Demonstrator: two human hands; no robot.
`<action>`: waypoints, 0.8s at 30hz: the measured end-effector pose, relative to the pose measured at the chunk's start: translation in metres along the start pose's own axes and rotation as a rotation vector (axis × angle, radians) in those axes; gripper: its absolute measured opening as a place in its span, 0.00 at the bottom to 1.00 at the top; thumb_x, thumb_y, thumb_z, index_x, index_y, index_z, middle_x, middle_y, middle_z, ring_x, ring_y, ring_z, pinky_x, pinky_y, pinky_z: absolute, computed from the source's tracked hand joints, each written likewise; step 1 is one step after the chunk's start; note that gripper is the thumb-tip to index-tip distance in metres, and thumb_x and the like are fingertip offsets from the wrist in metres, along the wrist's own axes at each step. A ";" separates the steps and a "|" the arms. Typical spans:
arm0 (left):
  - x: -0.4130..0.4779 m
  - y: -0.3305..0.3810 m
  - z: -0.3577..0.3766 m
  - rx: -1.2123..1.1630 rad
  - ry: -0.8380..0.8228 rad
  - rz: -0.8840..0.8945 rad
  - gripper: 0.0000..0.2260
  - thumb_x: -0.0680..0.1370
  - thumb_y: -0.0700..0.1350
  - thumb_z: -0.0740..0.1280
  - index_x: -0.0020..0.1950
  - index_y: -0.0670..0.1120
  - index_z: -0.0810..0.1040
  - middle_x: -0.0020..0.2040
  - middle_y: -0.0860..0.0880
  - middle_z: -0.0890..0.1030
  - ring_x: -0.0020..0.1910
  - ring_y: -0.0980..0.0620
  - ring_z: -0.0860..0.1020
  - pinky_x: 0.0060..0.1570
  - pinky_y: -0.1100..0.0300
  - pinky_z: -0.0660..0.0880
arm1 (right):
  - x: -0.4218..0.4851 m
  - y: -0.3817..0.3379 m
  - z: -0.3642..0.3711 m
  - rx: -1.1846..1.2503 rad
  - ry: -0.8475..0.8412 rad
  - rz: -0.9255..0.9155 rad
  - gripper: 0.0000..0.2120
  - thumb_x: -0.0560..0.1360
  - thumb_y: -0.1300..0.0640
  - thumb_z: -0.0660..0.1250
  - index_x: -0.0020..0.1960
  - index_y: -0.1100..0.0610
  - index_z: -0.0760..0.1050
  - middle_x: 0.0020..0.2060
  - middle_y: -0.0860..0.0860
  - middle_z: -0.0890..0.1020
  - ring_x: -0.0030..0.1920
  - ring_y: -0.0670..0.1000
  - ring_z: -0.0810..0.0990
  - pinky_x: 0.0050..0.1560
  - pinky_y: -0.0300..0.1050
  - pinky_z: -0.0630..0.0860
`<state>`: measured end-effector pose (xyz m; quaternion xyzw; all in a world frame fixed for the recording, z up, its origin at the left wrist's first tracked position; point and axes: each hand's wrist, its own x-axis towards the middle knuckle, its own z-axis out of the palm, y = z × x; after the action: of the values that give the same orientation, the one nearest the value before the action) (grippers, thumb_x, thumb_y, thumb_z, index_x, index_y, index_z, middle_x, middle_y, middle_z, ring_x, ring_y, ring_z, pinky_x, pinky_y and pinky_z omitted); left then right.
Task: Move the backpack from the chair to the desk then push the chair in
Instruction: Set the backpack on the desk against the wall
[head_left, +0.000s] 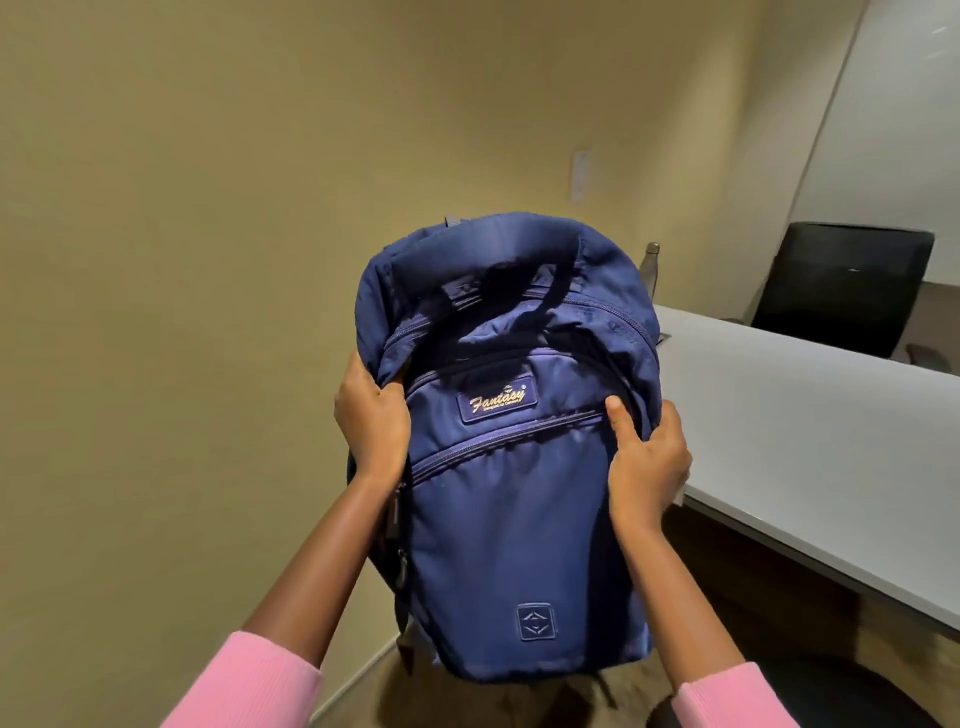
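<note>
The navy backpack (506, 441) is up in the air, dead centre, clear of everything and upright with its front pocket facing the person. The left hand (371, 415) clamps its side at nine o'clock, the right hand (647, 460) at three, thumb pressed on the front panel. That two-sided grip likely keeps the soft, slumping top from folding over. A stitched patch reads "Fantasy"; the smaller line beneath is too fine to read. The white desk (810, 441) waits at three o'clock, a bottle (649, 265) at one, a black chair (841, 286) behind it. A dark seat edge (810, 686) shows at five.
</note>
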<state>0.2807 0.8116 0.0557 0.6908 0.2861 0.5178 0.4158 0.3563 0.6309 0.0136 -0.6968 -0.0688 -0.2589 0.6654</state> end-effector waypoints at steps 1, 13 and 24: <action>0.007 -0.001 0.014 -0.019 -0.021 0.018 0.15 0.72 0.30 0.62 0.58 0.36 0.73 0.55 0.36 0.80 0.52 0.37 0.77 0.47 0.56 0.68 | 0.012 0.006 0.005 -0.003 0.020 -0.008 0.13 0.72 0.52 0.67 0.43 0.63 0.72 0.34 0.54 0.76 0.35 0.54 0.72 0.36 0.44 0.66; 0.097 -0.010 0.191 -0.170 -0.189 0.109 0.22 0.71 0.28 0.58 0.64 0.38 0.71 0.58 0.39 0.79 0.56 0.40 0.76 0.52 0.58 0.69 | 0.163 0.069 0.073 -0.059 0.191 -0.043 0.12 0.73 0.51 0.66 0.43 0.61 0.72 0.35 0.51 0.76 0.35 0.52 0.72 0.34 0.36 0.63; 0.195 -0.022 0.324 -0.327 -0.263 0.131 0.23 0.71 0.26 0.56 0.65 0.37 0.69 0.61 0.39 0.77 0.59 0.43 0.75 0.60 0.54 0.71 | 0.296 0.114 0.170 -0.109 0.236 -0.073 0.16 0.74 0.50 0.65 0.50 0.64 0.73 0.43 0.55 0.78 0.42 0.52 0.73 0.40 0.36 0.66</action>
<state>0.6484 0.8936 0.0911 0.6928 0.0960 0.4888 0.5215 0.7061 0.7092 0.0498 -0.6935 -0.0013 -0.3666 0.6203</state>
